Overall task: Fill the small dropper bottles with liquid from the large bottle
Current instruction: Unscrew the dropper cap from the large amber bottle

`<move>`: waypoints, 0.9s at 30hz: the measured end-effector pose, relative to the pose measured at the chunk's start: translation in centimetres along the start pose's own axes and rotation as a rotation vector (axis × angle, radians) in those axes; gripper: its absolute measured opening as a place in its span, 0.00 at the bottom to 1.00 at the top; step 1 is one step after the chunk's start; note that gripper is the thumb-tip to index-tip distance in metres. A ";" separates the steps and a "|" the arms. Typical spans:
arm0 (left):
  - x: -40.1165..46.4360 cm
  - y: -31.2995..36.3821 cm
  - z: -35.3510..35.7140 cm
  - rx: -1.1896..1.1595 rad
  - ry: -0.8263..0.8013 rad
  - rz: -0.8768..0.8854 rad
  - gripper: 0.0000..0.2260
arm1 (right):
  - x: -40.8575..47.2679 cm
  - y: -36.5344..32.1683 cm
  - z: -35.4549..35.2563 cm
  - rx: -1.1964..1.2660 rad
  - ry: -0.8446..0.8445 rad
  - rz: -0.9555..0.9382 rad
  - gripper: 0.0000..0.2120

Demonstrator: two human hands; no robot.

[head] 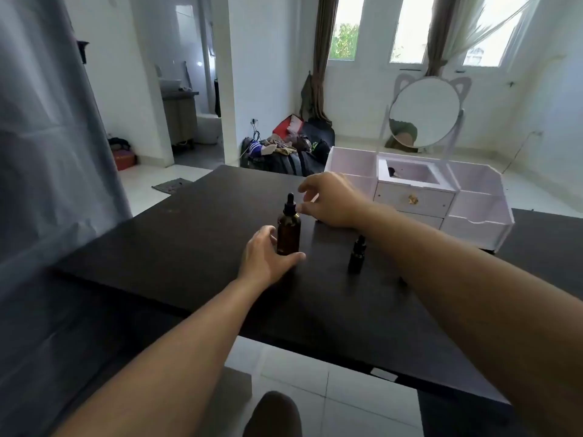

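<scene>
Both hands closing in on the big brown bottle

The left hand [268, 257] cups the base of the big bottle [288, 230], fingers loosely curved, grip unclear; the right hand [331, 200] hovers half-open beside its dropper cap [289, 205], holding nothing. Likely glass: rigid, smooth, breakable, so steady the body, twist the cap. 1 small bottle [357, 255] stands under the right forearm.

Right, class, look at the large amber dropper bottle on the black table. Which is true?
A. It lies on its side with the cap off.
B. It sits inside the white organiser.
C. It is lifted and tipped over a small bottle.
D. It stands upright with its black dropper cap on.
D: the large amber dropper bottle stands upright on the black table, its black dropper cap on top, with the left hand at its base.
</scene>
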State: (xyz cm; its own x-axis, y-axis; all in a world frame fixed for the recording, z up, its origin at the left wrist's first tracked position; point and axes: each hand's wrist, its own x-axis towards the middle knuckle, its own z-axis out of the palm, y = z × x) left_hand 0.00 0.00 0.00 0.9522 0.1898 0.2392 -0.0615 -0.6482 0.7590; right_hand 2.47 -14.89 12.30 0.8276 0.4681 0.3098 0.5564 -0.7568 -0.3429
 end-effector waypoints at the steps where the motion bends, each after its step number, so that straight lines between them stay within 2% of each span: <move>1: 0.2 0.2 0.0 -0.034 -0.013 -0.005 0.31 | 0.4 -0.2 0.2 0.000 -0.028 0.013 0.20; 4: 0.6 0.2 0.4 -0.061 0.003 -0.011 0.22 | 1.4 -0.7 0.7 -0.045 -0.084 0.028 0.20; 6: 0.8 -0.1 0.7 -0.065 0.022 -0.010 0.20 | 2.1 -0.8 0.9 -0.067 -0.105 0.028 0.18; 13: 1.0 -0.9 1.1 -0.084 0.050 -0.015 0.20 | 3.3 -0.8 0.9 -0.138 -0.089 -0.022 0.16; 17: 0.9 -0.9 1.1 -0.076 0.043 0.007 0.17 | 3.7 -1.2 0.8 -0.227 -0.128 -0.075 0.12; 22: 1.0 -0.8 1.0 -0.059 0.047 0.001 0.16 | 3.8 -1.3 0.3 -0.221 -0.171 -0.165 0.06; 24: 1.0 -0.8 1.1 -0.061 0.042 0.006 0.15 | 3.9 -1.4 -0.1 -0.222 -0.226 -0.189 0.06; 27: 1.0 -0.9 1.1 -0.054 0.036 0.016 0.16 | 4.1 -1.3 -0.5 -0.188 -0.298 -0.181 0.12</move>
State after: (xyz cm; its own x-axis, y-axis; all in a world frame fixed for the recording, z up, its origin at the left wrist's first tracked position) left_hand 1.31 -0.08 -1.15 0.9395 0.2070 0.2728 -0.0938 -0.6107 0.7863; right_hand 5.15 -12.21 14.44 0.7177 0.6928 0.0703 0.6952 -0.7071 -0.1291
